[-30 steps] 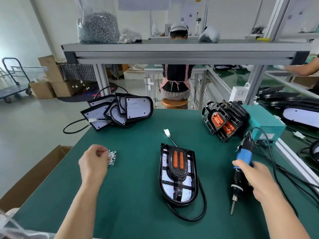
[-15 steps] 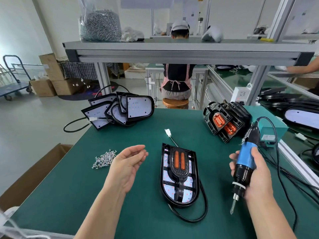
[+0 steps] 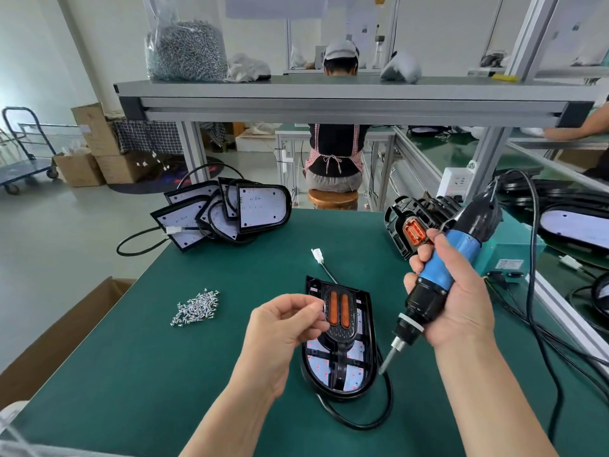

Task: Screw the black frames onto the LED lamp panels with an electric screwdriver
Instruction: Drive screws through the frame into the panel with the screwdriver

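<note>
Where the green desk (image 3: 148,374) fills the near view, a heap of bare LED panels (image 3: 257,209) lies at its far left corner and a stack of black frames (image 3: 395,222) stands on edge at the far right. In the middle, near the person, one LED lamp panel (image 3: 321,367) lies flat with a black frame (image 3: 342,331) set on top of it (two orange inserts show at its far end), and its black cable (image 3: 362,423) loops round the near side. The right hand (image 3: 461,305) is wrapped round the blue body of the electric screwdriver (image 3: 441,268), which tilts down to the left with its bit tip just beside the panel's right edge. The left hand (image 3: 283,324) hovers over the frame's left side, fingers curled, thumb pressed to the forefinger; whether a screw sits between them I cannot tell. A small pile of screws (image 3: 196,306) lies to the left, well apart from the panel. A white connector (image 3: 317,253) lies just beyond the frame.
</note>
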A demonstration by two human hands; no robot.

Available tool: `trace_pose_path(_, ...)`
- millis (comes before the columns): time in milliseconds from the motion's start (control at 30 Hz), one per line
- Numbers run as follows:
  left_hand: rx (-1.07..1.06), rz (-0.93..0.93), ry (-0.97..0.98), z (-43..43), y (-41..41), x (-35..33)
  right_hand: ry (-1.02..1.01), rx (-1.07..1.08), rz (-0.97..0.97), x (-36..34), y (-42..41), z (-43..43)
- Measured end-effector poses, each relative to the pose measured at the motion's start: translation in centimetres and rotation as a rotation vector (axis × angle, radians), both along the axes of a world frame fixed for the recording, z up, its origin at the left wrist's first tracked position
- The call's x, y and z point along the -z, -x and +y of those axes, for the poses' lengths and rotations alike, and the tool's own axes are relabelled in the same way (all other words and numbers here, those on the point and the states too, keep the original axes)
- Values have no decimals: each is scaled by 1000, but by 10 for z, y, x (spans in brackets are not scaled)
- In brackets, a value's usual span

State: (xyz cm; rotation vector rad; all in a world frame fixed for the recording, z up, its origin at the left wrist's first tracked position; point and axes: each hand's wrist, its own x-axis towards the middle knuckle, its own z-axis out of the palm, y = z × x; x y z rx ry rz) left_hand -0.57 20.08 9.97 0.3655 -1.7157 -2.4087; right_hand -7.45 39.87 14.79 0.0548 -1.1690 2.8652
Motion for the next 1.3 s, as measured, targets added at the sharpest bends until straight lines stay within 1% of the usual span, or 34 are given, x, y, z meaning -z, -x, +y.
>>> trace_pose_path(67,37,-14,-15,4,-3,1,-6,73,-11,-7,-1,-7)
trace_pose_path(167,64,-31,-35,7,-7,2,57,144,7,-14,-4,-11)
trace_pose_path(300,99,-44,-40,13,-10,3,66,88,9,-18,-6,-14)
trace_pose_path(400,114,-45,-26,17,-13,4,60,63,54,-21,-6,-17)
trace_pose_path(533,114,-49,-51,18,-13,6,93,121,77,-27,-3,-21)
trace_pose_path(633,120,-51,-131,21,-12,7,91,214,71,-29,0,-26)
trace_pose_path(833,104,-77,-405,26,-9,3,44,304,124,-30,-4,-35)
trace_pose_path(967,87,-89,-485,28,-10,1,32,324,141,-28,-6,-38)
trace_pose_path(1100,61,-102,-498,31,-11,0,25,355,154,-26,-8,-39)
trace_pose_path(1300,-47,-52,-443,37,-14,5,-52,359,173,-21,-12,-36)
